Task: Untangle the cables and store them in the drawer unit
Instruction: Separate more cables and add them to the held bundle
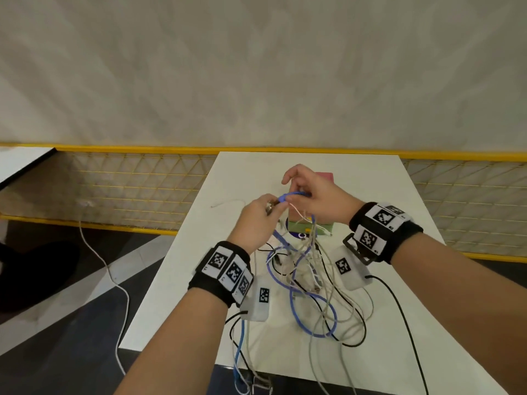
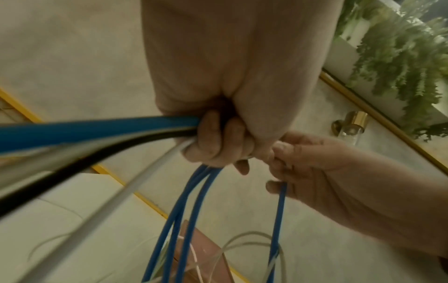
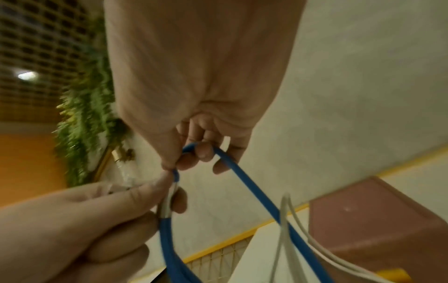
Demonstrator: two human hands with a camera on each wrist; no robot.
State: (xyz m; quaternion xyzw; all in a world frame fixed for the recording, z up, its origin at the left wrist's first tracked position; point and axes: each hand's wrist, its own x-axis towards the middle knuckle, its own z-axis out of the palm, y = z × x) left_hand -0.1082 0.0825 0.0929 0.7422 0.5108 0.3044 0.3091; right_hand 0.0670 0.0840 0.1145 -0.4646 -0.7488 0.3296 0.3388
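Observation:
Both hands are raised over the white table (image 1: 359, 181). My left hand (image 1: 273, 206) grips a bundle of blue, black and grey cables (image 2: 189, 210), with its fingers (image 2: 213, 141) curled round them. My right hand (image 1: 294, 197) pinches a loop of the blue cable (image 3: 244, 183) right beside the left hand's thumb. From the hands the blue cable (image 1: 313, 334) hangs down into a tangle of grey, white and black cables (image 1: 309, 277) lying on the table. Behind the hands stands the small drawer unit (image 1: 324, 176), pink on top and green lower down, partly hidden by them.
Several cable ends hang over the table's near edge (image 1: 241, 363). A thin white wire (image 1: 228, 202) lies at the table's left. A white cord (image 1: 114, 280) trails on the floor to the left. A yellow mesh railing (image 1: 128, 189) runs behind the table.

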